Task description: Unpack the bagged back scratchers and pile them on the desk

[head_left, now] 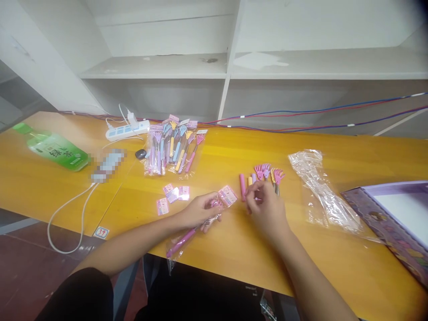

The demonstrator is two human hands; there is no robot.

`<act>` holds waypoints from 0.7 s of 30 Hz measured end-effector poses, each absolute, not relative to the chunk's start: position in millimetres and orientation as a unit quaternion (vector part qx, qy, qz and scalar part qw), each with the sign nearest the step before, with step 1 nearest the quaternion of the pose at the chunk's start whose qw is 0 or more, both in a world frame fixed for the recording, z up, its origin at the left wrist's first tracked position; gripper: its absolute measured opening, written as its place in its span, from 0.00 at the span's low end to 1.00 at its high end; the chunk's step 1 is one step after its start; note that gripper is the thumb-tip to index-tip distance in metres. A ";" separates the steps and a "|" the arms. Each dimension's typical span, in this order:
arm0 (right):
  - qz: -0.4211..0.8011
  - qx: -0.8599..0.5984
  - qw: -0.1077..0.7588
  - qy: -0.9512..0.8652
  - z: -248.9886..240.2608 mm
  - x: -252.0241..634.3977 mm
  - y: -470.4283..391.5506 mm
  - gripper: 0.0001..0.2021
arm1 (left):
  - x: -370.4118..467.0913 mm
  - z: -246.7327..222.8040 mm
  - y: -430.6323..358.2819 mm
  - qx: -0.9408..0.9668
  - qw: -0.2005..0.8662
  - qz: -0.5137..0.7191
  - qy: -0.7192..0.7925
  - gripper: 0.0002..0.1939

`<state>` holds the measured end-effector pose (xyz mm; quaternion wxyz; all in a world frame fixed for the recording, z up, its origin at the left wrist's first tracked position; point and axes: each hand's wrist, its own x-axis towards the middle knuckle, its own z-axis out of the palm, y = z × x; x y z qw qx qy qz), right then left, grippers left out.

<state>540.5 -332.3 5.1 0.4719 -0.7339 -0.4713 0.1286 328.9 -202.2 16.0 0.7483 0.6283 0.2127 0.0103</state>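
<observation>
My left hand (205, 209) is closed around a bagged back scratcher (182, 243). Its purple handle points down toward the table's front edge, and its pink head is partly hidden by my fingers. A pink printed card (228, 196) sticks out at the top of the clear bag. To the right, my right hand (265, 207) has its thumb and fingers pinched together; whatever is between them is too small to make out. Just beyond it lie loose back scratchers (277, 175) with pink, purple and yellow hand-shaped heads, partly covered by the hand. Several small printed cards (172, 195) lie left of my left hand.
A pile of bagged back scratchers (174, 149) lies at the back. Empty clear bags (329, 200) and an open purple box (384, 214) are on the right. At left are a green bottle (53, 147), a blurred-out device (109, 165) with a cable, and a power strip (129, 130).
</observation>
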 end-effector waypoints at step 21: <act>0.058 -0.666 0.424 -0.611 13.0 533.5 -329.5 0.06 | 327.4 14.3 -201.6 0.629 0.755 0.014 0.186 0.31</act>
